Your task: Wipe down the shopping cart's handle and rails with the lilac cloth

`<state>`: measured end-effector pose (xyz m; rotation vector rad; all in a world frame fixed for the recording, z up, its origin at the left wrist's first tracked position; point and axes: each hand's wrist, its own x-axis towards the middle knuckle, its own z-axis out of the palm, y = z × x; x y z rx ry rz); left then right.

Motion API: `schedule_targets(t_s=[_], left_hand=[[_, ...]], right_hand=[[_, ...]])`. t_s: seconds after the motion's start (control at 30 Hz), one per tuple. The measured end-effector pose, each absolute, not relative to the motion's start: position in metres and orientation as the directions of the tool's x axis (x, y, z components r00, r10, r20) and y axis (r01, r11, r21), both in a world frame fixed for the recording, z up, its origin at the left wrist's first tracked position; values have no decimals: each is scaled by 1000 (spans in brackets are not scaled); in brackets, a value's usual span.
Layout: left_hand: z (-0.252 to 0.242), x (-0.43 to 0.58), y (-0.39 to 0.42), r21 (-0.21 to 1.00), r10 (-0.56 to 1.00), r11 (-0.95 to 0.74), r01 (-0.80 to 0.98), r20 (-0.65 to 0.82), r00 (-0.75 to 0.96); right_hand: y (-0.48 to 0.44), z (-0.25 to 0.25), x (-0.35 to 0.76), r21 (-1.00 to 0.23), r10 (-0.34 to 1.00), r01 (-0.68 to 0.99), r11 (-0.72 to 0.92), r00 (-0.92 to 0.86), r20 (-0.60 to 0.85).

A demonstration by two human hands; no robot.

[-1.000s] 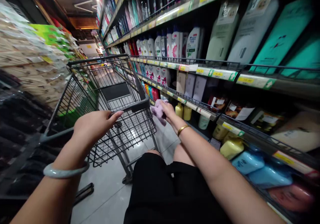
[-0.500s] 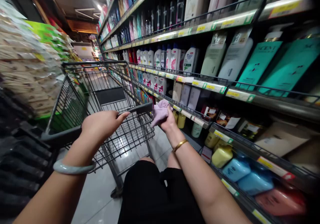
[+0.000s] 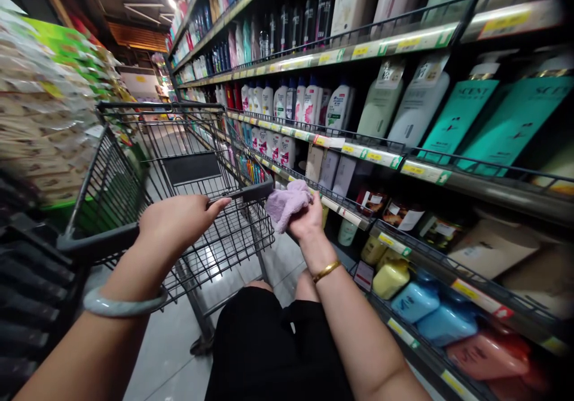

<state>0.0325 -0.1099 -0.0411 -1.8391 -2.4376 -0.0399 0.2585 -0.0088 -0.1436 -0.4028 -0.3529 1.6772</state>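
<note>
My left hand [image 3: 177, 222] is closed over the handle bar [image 3: 251, 193] of a black wire shopping cart [image 3: 112, 186], thumb lying along the bar. Its other fingers are hidden behind the back of the hand. My right hand [image 3: 309, 222] holds a crumpled lilac cloth [image 3: 287, 202], palm turned up, just past the right end of the bar. The cloth looks soft and fuzzy, and it bunches over the fingers. A grey-green bangle circles my left wrist, a gold one my right.
Along the right run shelves [image 3: 376, 156] of shampoo bottles [image 3: 339, 107], teal pump bottles [image 3: 461, 117] and blue bottles [image 3: 448, 323]. Stacked plastic-wrapped packs [image 3: 40, 132] stand on the left. The aisle's tiled floor [image 3: 168, 353] shows below the cart.
The lilac cloth is held more openly, with my right palm turned further up. My left hand stays on the bar. The view has shifted slightly.
</note>
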Motion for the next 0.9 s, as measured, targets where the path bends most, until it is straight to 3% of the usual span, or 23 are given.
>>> schedule_targets(t_s=[0.1,0.17,0.27,0.37,0.43,0.53,0.63,0.9], left_hand=[[-41,35,-109,-37,957,283,959,75,-279],[-41,38,-108,-46,958,281,958,78,-277],[-41,44,-108,-55,958,279,959,82,-274],[-42,50,-106,-60,957,282,958,94,-275],[-43,53,-104,-74,956,284,956,102,-276],[-43,57,-102,-94,953,295,951,103,-286],[-42,61,-103,-85,952,303,949,83,-296],[-38,72,-114,-153,931,363,919,28,-363]], right_hand=[[-6,-148,246,-456,999,-890,-16,5,-44],[-5,-155,232,-543,996,-835,88,91,21],[-7,-175,213,-749,955,-593,296,174,240],[-9,-199,211,-845,876,-256,469,253,410],[-9,-214,218,-882,855,-78,465,299,424],[-6,-234,226,-947,901,67,316,292,321],[-3,-247,223,-975,935,69,212,275,223],[6,-248,217,-968,947,28,248,205,248]])
